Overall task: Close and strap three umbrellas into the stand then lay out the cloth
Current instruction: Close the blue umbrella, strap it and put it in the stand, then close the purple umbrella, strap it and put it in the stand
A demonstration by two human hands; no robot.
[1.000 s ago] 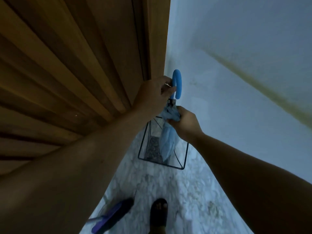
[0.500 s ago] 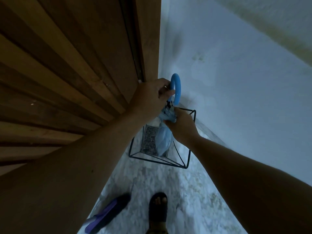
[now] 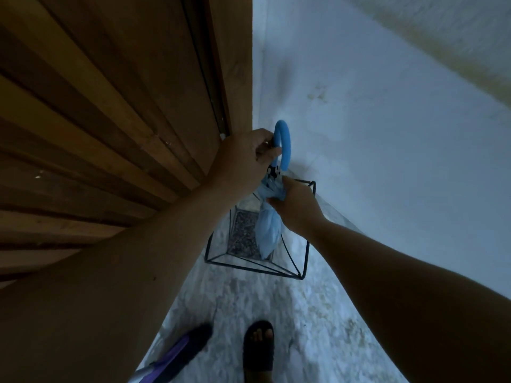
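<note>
Blue umbrella (image 3: 267,230) is folded and upright, lower end inside the black wire stand (image 3: 300,268), tip near the stand's speckled base. Curved blue handle (image 3: 283,145) sticks up above both hands.

Left hand (image 3: 243,158) sits at the top, fingers curled around the handle's lower part where it meets the shaft, thumb pressed against the handle. Right hand (image 3: 297,204) is just below it, fingers curled around the bunched canopy fabric, gripping it tight to the shaft. Both hands are on the same umbrella, left above right, nearly touching. Can't tell whether the strap is fastened; the right hand covers that spot.

Stand is on the pale mottled floor (image 3: 276,305) in the corner between the wooden door (image 3: 110,120) on the left and the pale wall (image 3: 387,134) on the right.

Purple umbrella (image 3: 177,355) lies on the floor at the bottom edge, well apart from the stand, partly hidden by the left forearm. Sandalled foot (image 3: 258,349) is just beside it.
</note>
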